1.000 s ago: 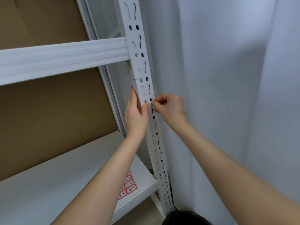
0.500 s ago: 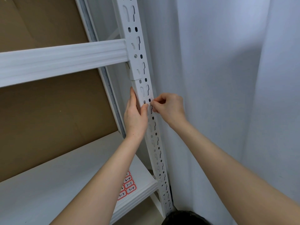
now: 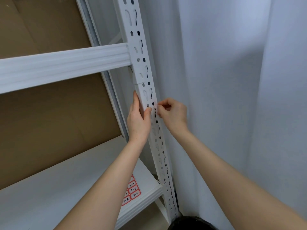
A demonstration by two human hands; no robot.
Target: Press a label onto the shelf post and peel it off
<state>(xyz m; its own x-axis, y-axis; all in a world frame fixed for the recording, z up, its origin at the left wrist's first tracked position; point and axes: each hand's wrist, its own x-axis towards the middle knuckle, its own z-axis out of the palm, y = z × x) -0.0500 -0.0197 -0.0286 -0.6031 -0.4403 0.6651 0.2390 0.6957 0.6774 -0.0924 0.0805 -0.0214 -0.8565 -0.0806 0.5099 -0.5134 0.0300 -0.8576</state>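
Our left hand (image 3: 138,120) grips the upright post (image 3: 141,63), long axis near-vertical; our right hand (image 3: 172,113) pinches a small sticker (image 3: 154,104) against its face, just right.

Views: one only, a wide-angle camera worn on the person's head.
Facing: forward and slightly down, toward the white perforated metal shelf upright (image 3: 154,123) and the white curtain (image 3: 224,97) behind it.
Nearness: close, at arm's length; both forearms run in from the bottom edge.
Framing: the white ribbed shelf beam (image 3: 63,63) crosses the left side; lines bend at the edges.
Shared part: nothing, no second view.
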